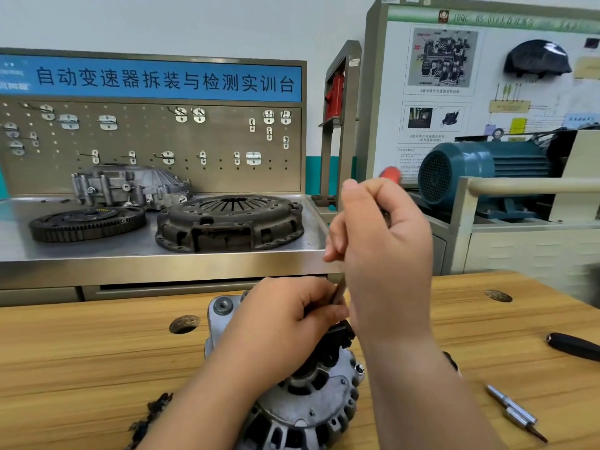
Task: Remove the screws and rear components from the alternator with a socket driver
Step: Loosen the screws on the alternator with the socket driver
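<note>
Fingers of the right hand (383,241) curl round the socket driver (391,174) above the alternator (308,407); the left hand (285,313) pinches its shaft, probably steadying it.

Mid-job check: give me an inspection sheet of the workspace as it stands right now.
Surface: wooden table with dark knot holes.
Job's things: alternator lies rear-up; socket driver stands on its black rear part.
Clutter: silver bits and a black handle lie to the right; black debris at left.
Grips: right hand grips the driver's handle; left hand pinches its shaft low down.
Cables: nothing seen.
Surroundings: steel bench behind carries a clutch cover, flywheel and housing; pegboard above; blue motor at right.
</note>
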### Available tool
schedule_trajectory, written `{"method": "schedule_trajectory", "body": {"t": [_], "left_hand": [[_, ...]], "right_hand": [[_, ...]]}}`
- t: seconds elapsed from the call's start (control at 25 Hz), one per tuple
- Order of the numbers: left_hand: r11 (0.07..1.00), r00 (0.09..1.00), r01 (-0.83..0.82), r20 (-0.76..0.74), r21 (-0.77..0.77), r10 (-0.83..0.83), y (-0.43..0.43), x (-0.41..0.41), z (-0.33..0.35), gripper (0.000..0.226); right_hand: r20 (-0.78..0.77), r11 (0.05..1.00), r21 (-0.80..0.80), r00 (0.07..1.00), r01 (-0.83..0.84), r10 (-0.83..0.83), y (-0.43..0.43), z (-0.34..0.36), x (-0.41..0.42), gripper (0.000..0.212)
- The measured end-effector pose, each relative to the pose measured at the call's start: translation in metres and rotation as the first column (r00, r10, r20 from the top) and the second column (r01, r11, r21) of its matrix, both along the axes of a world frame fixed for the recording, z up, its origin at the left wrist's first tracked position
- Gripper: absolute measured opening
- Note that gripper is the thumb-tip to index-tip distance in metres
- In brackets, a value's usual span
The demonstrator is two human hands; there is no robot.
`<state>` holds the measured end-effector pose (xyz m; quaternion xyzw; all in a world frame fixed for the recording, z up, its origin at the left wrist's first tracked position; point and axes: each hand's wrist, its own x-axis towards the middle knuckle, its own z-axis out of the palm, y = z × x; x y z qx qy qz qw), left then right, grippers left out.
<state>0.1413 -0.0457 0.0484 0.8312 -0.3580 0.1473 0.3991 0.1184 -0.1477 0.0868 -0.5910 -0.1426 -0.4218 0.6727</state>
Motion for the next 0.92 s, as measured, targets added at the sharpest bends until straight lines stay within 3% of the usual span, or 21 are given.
{"method": "schedule_trajectory", "body": {"t": [0.04,0.12,0.2,0.24,0.28,0.36,0.4,0.44,0.48,0.56,0.64,0.68,0.72,0.76,0.84,0.92], "left_hand": [[1.000,1.000,0.008,-0.002,0.001,-0.008,0.001,0.000,0.000,0.016],[0.999,0.999,0.033,0.005,0.006,-0.033,0.003,0.000,0.000,0.016],[0.999,0.999,0.037,0.021,0.039,-0.038,0.004,-0.001,0.001,0.025],[0.999,0.999,0.026,0.019,0.040,-0.027,0.004,-0.001,0.001,0.024],[1.000,1.000,0.009,0.014,0.030,-0.010,0.003,0.000,0.001,0.019],[1.000,1.000,-0.021,-0.002,0.000,0.021,0.001,0.001,0.001,0.020],[1.000,1.000,-0.024,-0.003,-0.009,0.024,0.000,0.001,0.001,0.025],[1.000,1.000,-0.028,0.000,-0.006,0.028,-0.001,0.000,0.000,0.027],[1.000,1.000,-0.028,0.000,-0.006,0.028,-0.001,0.000,0.000,0.025],[1.000,1.000,-0.003,-0.005,-0.012,0.003,0.001,0.001,-0.001,0.012],[0.999,0.999,0.034,0.013,0.012,-0.034,0.004,0.000,0.000,0.020],[0.999,0.999,0.035,0.020,0.042,-0.036,0.003,-0.001,0.001,0.025],[0.998,0.999,0.027,0.024,0.058,-0.028,0.003,0.000,0.000,0.029],[0.998,1.000,0.002,0.026,0.057,-0.003,0.003,0.000,0.000,0.030],[1.000,1.000,-0.016,-0.002,0.016,0.016,0.001,0.001,0.000,0.022],[0.999,1.000,-0.023,-0.013,0.032,0.023,-0.001,0.002,-0.001,0.020]], "right_hand": [[-0.020,0.977,0.035,0.977,-0.211,0.212,-0.004,0.003,-0.001,0.028],[-0.050,0.785,0.043,0.784,-0.617,0.619,-0.014,0.009,-0.004,0.025],[-0.052,0.628,-0.014,0.628,-0.778,0.777,-0.020,0.011,-0.005,0.021],[-0.051,0.664,-0.030,0.665,-0.747,0.745,-0.019,0.009,-0.005,0.021],[-0.054,0.775,-0.037,0.776,-0.631,0.629,-0.015,0.006,-0.004,0.023],[-0.012,0.983,-0.064,0.985,-0.171,0.171,-0.006,0.000,-0.002,0.028],[0.023,0.997,-0.064,0.999,0.051,-0.049,-0.001,-0.002,-0.001,0.029],[0.032,0.988,-0.044,0.988,0.151,-0.150,0.002,-0.002,0.000,0.030],[0.015,0.992,-0.018,0.992,0.123,-0.123,0.001,-0.002,0.000,0.029],[-0.024,0.969,0.040,0.970,-0.242,0.243,-0.006,0.003,0.000,0.026],[-0.032,0.758,0.049,0.757,-0.651,0.652,-0.017,0.009,-0.003,0.023],[-0.026,0.662,0.034,0.661,-0.749,0.750,-0.021,0.011,-0.004,0.021],[-0.024,0.640,0.020,0.640,-0.768,0.768,-0.022,0.010,-0.004,0.021],[-0.029,0.713,0.019,0.713,-0.701,0.701,-0.020,0.007,-0.003,0.023],[-0.030,0.951,-0.010,0.951,-0.309,0.309,-0.013,0.001,0.001,0.028],[0.020,0.991,-0.025,0.992,0.128,-0.128,-0.005,-0.002,0.003,0.030]]}}
